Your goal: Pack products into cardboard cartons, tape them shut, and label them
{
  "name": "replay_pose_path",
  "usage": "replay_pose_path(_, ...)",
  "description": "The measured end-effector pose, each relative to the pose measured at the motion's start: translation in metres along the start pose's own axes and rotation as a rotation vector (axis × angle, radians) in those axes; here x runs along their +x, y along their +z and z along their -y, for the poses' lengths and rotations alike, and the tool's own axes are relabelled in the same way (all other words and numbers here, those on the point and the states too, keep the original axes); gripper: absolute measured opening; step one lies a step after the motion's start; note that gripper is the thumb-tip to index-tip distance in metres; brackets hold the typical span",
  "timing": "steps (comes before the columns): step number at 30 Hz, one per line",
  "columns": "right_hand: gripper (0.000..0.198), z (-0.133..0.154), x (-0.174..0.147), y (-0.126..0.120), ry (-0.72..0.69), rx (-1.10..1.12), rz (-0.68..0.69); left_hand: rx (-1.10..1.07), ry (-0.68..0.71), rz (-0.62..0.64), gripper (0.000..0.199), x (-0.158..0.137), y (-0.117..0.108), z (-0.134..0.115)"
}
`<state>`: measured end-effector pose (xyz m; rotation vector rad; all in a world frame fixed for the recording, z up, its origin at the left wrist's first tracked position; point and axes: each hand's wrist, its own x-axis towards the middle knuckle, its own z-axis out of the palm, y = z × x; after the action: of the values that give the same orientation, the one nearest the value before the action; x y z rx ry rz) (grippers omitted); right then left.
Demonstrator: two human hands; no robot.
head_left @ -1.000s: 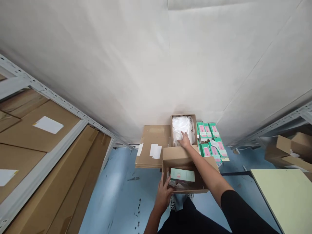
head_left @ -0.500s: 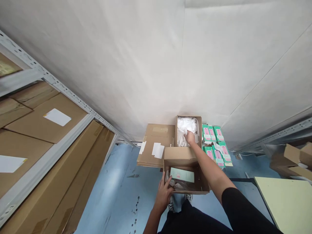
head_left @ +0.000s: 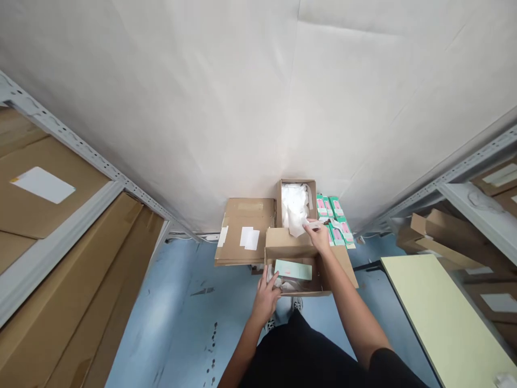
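An open cardboard box (head_left: pixel 323 288) is in front of me, with a pale green carton (head_left: pixel 294 270) and crumpled white wrapping inside. My left hand (head_left: pixel 265 296) grips the box's near left corner, a fingertip close to the carton's end. Above the box's far flap, my right hand (head_left: pixel 318 236) pinches a sheet of thin white packing paper (head_left: pixel 298 223). That sheet trails out of a second cardboard box (head_left: pixel 278 202), which stands against the wall with more white paper in it.
Several green-and-pink packages (head_left: pixel 337 207) lie right of the paper box. Flattened cardboard (head_left: pixel 234 221) with white labels is on the left. Shelving with large cartons (head_left: pixel 60 269) lines the left side. A pale yellow tabletop (head_left: pixel 440 307) and shelved boxes (head_left: pixel 444 237) stand right.
My right hand has come back from inside the paper box toward me, drawing a white sheet over its near edge. The left hand stays at the front box. The view has shifted to the right.
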<state>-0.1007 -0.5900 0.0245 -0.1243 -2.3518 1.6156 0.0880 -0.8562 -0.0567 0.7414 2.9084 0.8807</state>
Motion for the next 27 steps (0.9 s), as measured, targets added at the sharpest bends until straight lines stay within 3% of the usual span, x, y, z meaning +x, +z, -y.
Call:
replay_pose_path(6,0.042,-0.017,-0.089,-0.026,0.070,-0.154,0.250,-0.017,0.068,0.056,0.018,0.002,-0.002,-0.008)
replay_pose_path(8,0.054,-0.024,-0.106,-0.034,0.074,-0.249,0.362,-0.011,0.094,0.052,0.017,0.004,-0.002,-0.013)
replay_pose_path(10,0.079,-0.030,-0.118,-0.041,0.101,-0.320,0.459,-0.004,0.113,0.048,0.018,0.005,-0.002,-0.018)
replay_pose_path(12,0.090,-0.033,-0.124,-0.050,0.128,-0.359,0.489,0.002,0.121,0.047,0.017,0.007,-0.001,-0.025)
replay_pose_path(16,0.072,-0.036,-0.133,-0.079,0.058,-0.352,0.399,0.023,0.139,0.041,0.015,0.016,0.008,-0.043)
replay_pose_path(19,0.060,-0.036,-0.145,-0.116,-0.006,-0.324,0.290,0.051,0.183,0.045,0.014,0.031,0.019,-0.063)
replay_pose_path(22,0.049,-0.040,-0.163,-0.169,-0.040,-0.321,0.127,0.088,0.258,0.049,0.016,0.053,0.035,-0.090)
replay_pose_path(27,0.042,-0.060,-0.205,-0.277,0.002,-0.406,-0.229,0.108,0.421,0.053,0.020,0.097,0.070,-0.150)
